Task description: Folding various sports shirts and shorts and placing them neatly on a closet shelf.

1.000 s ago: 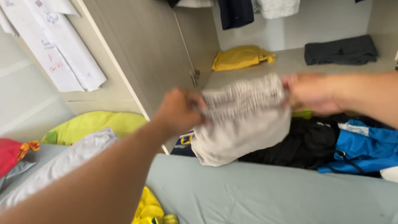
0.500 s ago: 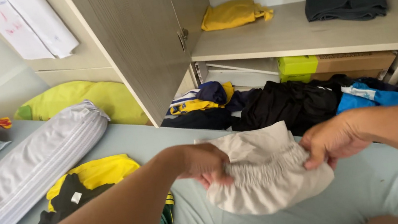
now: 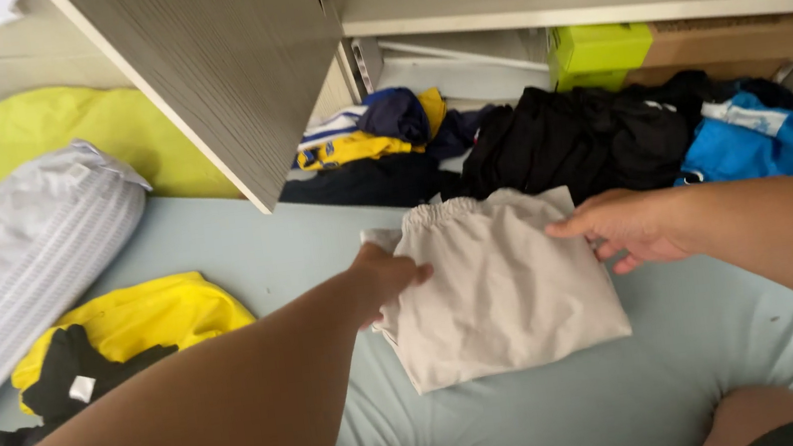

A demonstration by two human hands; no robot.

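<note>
A pair of beige shorts (image 3: 500, 286) with an elastic waistband lies flat and folded on the pale blue bed sheet (image 3: 561, 410). My left hand (image 3: 386, 277) rests on the garment's left edge, fingers pressing the fabric. At the right edge my right hand (image 3: 624, 228) touches the cloth with fingers spread and loose. Neither hand lifts the shorts off the sheet.
A grey striped bolster (image 3: 14, 265) and a yellow-and-black garment (image 3: 118, 338) lie left. A lime pillow (image 3: 42, 130) sits behind. An open wardrobe door (image 3: 216, 69) stands ahead; black clothes (image 3: 577, 135), a blue jacket (image 3: 775, 141) and a lime box (image 3: 600, 52) fill the wardrobe floor.
The shorts went from held up in front of the wardrobe to gathered at the waistband, then laid flat on the sheet. Both hands loosened their grip. The view tilted downward.
</note>
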